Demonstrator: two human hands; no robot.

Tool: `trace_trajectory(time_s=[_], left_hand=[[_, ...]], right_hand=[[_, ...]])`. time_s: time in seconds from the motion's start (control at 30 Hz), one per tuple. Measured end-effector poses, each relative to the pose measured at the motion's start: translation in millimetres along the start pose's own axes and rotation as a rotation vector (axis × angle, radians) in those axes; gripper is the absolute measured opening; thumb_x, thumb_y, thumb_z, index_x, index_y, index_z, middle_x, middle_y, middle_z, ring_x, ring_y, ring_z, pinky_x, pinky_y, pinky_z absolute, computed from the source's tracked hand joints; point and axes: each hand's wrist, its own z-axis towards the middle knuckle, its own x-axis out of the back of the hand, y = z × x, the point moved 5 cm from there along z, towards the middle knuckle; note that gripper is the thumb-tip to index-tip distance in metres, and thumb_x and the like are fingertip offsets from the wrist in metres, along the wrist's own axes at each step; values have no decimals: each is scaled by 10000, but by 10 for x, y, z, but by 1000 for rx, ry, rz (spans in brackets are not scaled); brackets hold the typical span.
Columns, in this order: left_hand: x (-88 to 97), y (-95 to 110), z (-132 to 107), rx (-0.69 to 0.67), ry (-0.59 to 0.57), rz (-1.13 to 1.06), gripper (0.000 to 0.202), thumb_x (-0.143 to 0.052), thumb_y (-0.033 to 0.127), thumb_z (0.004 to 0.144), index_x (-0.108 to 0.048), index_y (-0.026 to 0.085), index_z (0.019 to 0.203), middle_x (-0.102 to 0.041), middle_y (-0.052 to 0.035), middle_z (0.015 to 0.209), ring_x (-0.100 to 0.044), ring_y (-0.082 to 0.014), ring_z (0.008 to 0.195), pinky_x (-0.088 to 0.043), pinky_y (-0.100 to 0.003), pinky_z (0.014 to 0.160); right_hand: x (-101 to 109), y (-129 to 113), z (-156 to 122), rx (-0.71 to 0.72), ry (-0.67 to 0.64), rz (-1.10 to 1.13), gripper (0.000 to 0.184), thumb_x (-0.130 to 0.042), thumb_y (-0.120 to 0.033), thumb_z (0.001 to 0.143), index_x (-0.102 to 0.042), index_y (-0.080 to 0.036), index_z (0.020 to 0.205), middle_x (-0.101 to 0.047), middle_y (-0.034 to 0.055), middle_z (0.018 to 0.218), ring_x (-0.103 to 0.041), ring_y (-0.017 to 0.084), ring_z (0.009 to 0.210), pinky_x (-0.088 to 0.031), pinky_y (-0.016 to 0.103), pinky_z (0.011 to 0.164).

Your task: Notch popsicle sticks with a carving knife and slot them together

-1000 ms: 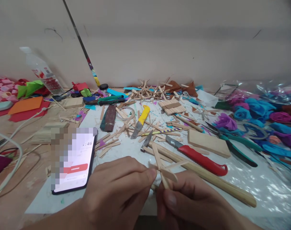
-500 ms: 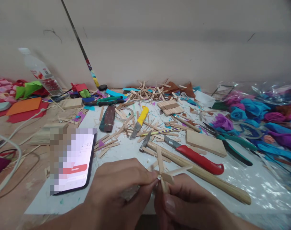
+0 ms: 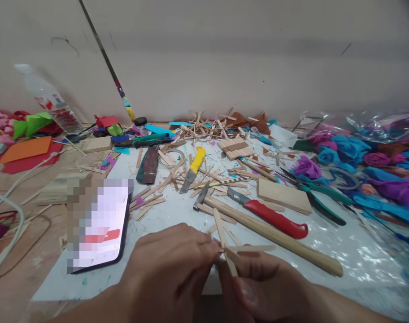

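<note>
Your left hand [image 3: 167,273] and right hand [image 3: 265,287] were both pinched shut on the stick cross [image 3: 226,244], held low over the sheet [image 3: 177,211]. Squeezing unevenly could have snapped a stick or twisted the joint apart.

The stick cross [image 3: 226,244] has turned in both hands, one arm now lying nearly level

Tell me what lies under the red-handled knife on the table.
The red-handled knife lies across a long wooden stick, which rests on the white sheet. What the handle covers beneath cannot be seen.
</note>
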Motion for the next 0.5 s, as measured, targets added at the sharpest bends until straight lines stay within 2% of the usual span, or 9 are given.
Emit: trace_trajectory(time_s=[0.07, 0.13, 0.2, 0.27, 0.37, 0.5], left_hand=[[-11, -20, 22, 16, 27, -47, 220, -705, 31, 914, -745, 232, 833, -822, 47, 804, -778, -91, 705, -572, -98, 694], [-33, -8, 39, -38, 10, -2, 245, -671, -9, 910, -736, 214, 832, -817, 37, 800, -777, -98, 708, -579, -105, 718], [-47, 20, 39, -113, -12, 84, 247, -622, 2, 930, -744, 205, 860, -810, 9, 804, -767, -124, 704, -603, -149, 726], [-29, 35, 26, -159, 13, 106, 221, -624, 28, 952, -746, 204, 898, -810, -1, 823, -766, -132, 722, -612, -167, 737], [8, 3, 12, -123, 63, 68, 213, -679, 17, 942, -746, 218, 918, -809, 39, 843, -767, -89, 752, -586, -115, 754], [4, -97, 23, 49, 31, -27, 176, -749, 81, 939, -777, 253, 963, -802, 60, 928, -761, -85, 842, -575, -125, 815]], right_hand=[[-7, 4, 0, 39, 74, -83, 567, -751, -660, 945, -594, -176, 694, -488, -44, 566, -355, 47, 471, -202, 210, 448], [-6, -4, -10, 99, 212, -228, 606, -669, -718, 986, -586, -188, 704, -485, -42, 576, -380, 71, 508, -219, 227, 468], [-15, -26, -28, 147, 333, -359, 640, -645, -779, 970, -593, -192, 721, -474, -47, 598, -387, 85, 549, -249, 239, 503], [-29, -35, -35, 137, 358, -367, 657, -672, -807, 932, -618, -186, 725, -487, -49, 603, -392, 85, 555, -261, 241, 515], [-12, -39, -23, 58, 299, -211, 622, -729, -749, 919, -632, -177, 695, -503, -50, 554, -386, 69, 493, -219, 224, 462], [-20, -78, 10, 22, 55, -10, 591, -708, -647, 946, -629, -163, 618, -520, -24, 478, -365, 63, 372, -164, 217, 358]])
